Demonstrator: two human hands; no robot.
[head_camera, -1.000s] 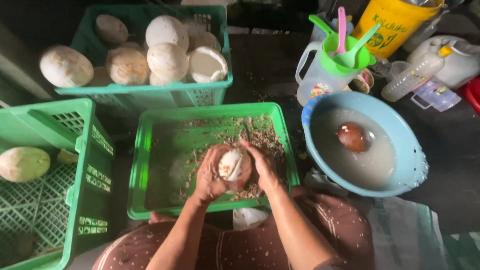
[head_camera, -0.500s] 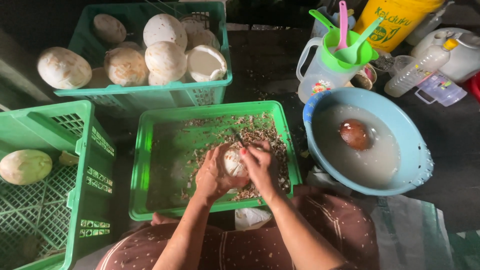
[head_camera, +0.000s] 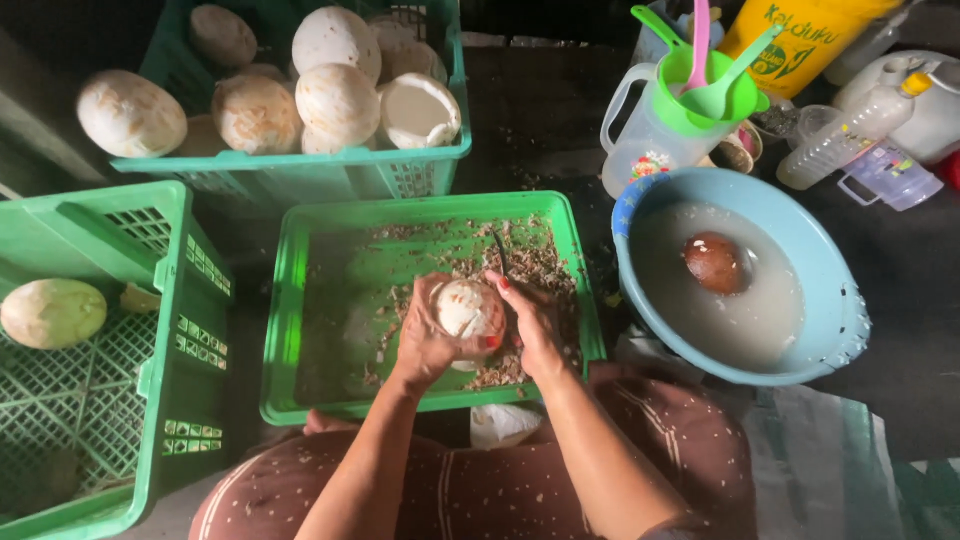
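**Peeling a coconut over the green tray**

The left hand (head_camera: 425, 335) cups a pale, mostly peeled coconut (head_camera: 468, 308) from the left, fingers wrapped round it. The right hand (head_camera: 530, 325) closes on a dark-bladed knife (head_camera: 499, 253), whose tip points to the far side, and presses against the coconut's right flank. The coconut is held just above the middle green tray (head_camera: 300, 300), over its right half.

Brown shavings (head_camera: 535, 262) lie scattered across the tray's floor, thickest at the right, so a good deal of paring looks done. The coconut in hand shows almost all white, with only faint brownish marks; I judge it close to finished.

In the far green crate (head_camera: 300, 175) sits a heap of whitish coconuts (head_camera: 335, 100), one cut open. The crate at the left (head_camera: 150, 300) holds a single pale coconut (head_camera: 52, 312). At the right, a blue basin (head_camera: 835, 300) of cloudy water holds one brown coconut (head_camera: 716, 262), seemingly unpeeled. Which heap is done and which waits cannot be told for certain.
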